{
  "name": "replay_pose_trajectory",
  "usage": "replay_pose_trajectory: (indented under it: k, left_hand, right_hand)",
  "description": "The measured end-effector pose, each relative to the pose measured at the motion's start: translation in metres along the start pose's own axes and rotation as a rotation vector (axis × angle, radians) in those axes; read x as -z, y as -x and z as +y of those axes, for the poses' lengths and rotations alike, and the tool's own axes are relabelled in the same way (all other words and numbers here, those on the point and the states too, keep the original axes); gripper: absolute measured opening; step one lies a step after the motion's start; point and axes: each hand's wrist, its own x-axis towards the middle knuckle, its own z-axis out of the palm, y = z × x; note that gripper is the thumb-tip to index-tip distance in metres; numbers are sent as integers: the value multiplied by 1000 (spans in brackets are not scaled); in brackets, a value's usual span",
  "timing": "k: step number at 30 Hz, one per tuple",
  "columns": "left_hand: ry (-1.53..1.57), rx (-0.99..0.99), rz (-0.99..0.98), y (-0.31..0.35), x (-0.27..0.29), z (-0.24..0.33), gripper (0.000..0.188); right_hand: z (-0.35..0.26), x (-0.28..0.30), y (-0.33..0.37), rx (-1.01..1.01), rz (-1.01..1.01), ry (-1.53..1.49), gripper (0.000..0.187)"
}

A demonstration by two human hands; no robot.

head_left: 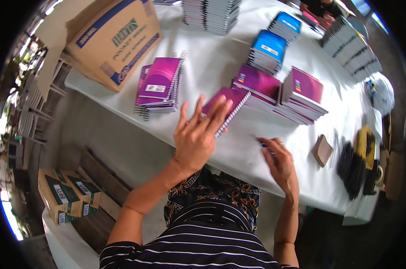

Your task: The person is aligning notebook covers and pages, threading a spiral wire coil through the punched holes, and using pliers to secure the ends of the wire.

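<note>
A purple spiral notebook point(225, 101) with a white coil lies at a slant by the table's near edge. My left hand point(196, 139) is on it: some fingers press its cover, others stretch past its left side, and a fingertip shows by the coil. To the right, my right hand point(280, 163) is curled above the table around a small, dark, slim tool point(262, 144), blurred and mostly hidden. A stack of purple notebooks point(160, 80) stands to the left. Two more purple piles, a left pile point(259, 83) and a right pile point(307, 87), sit beyond my hands.
An open cardboard box point(117, 42) stands at the far left. Blue notebooks point(268, 47) and grey-edged notebook stacks point(212, 15) are farther back. Black wire coils point(351, 168), a brown block point(322, 151) and a yellow container point(365, 145) lie right. Another person point(322, 11) sits across.
</note>
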Motion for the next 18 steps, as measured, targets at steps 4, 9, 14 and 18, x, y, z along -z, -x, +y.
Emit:
replay_pose_trajectory:
  k: [4,9,14,18]
  left_hand:
    - [-231,51,164,-27,25,-61,64]
    - [770,-51,-36,-45,46,-131,55]
    - [1043,-84,-296,-63,45,-174,62]
    - [1179,254,-69,-92,42,-225,56]
  right_hand:
    - [50,9,3,97,174,719,38]
    - [1,-32,-47,122,215,-233,79]
    - [-79,-61,-134,404,28,-618,57]
    - [-111,-102,-190,762,434,-242,42]
